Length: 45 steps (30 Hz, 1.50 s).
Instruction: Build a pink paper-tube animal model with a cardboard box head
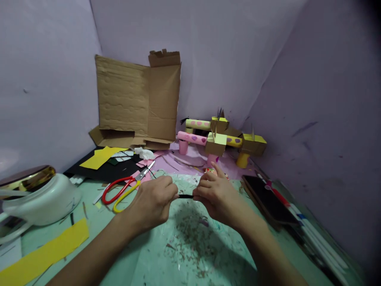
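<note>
A thin black strip (186,196) is stretched level between my two hands, above the green table surface. My left hand (158,198) is closed on its left end, knuckles up. My right hand (214,193) pinches its right end between thumb and fingers, with one finger raised. Just left of my left hand lie scissors (127,190) with one red and one yellow handle, blades partly apart. Beyond my right hand stand figures made of tubes and small boxes, among them a pink one (192,138) with purple spots.
An open cardboard box (125,95) leans at the back wall. Yellow paper (47,254) and a white pot-like container (44,202) are on the left. A dark phone-like slab (269,200) and markers (318,238) lie right. Brown scraps litter the table (157,254).
</note>
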Tool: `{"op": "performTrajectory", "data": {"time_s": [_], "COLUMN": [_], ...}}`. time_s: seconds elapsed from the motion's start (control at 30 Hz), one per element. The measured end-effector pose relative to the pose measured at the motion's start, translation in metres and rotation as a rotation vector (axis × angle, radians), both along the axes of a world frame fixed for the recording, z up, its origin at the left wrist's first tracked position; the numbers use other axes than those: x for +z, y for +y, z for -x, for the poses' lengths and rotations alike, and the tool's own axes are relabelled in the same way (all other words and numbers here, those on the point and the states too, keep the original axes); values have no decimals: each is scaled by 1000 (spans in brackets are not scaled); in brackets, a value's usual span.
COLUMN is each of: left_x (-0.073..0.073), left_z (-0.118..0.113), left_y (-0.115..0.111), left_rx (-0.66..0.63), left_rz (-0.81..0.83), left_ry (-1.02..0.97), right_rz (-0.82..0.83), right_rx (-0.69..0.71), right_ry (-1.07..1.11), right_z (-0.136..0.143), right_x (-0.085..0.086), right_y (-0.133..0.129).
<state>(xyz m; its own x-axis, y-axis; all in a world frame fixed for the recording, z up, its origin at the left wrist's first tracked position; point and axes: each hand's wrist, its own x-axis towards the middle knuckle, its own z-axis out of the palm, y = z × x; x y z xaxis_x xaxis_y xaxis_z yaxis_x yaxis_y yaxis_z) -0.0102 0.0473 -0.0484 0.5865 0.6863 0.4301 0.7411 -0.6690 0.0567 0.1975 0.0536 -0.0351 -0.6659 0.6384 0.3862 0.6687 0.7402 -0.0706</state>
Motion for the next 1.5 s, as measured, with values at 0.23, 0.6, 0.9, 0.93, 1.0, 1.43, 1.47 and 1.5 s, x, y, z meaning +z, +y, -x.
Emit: {"op": "performTrajectory", "data": {"time_s": [0.23, 0.6, 0.9, 0.93, 1.0, 1.43, 1.47, 1.5], "left_x": [1, 7, 5, 6, 7, 11, 12, 12], "left_z": [5, 11, 7, 7, 8, 6, 6, 6], "left_y": [4, 9, 5, 5, 4, 3, 3, 3], "left_rx": [-36, 18, -13, -19, -37, -105, -106, -106], "left_rz": [152, 188, 148, 140, 121, 98, 102, 107], "left_ry": [-158, -381, -333, -345, -364, -372, -368, -365], "right_rz": [161, 293, 949, 1121, 1358, 1315, 1296, 1278], "right_rx": [-6, -321, -247, -231, -178, -125, -120, -115], "right_ry": [130, 770, 1007, 1064, 1176, 1428, 1424, 1418], "right_z": [5, -2, 12, 14, 18, 27, 26, 26], "right_x": [-1, -9, -14, -16, -17, -14, -14, -14], "right_y": [0, 12, 5, 5, 4, 2, 2, 2]}}
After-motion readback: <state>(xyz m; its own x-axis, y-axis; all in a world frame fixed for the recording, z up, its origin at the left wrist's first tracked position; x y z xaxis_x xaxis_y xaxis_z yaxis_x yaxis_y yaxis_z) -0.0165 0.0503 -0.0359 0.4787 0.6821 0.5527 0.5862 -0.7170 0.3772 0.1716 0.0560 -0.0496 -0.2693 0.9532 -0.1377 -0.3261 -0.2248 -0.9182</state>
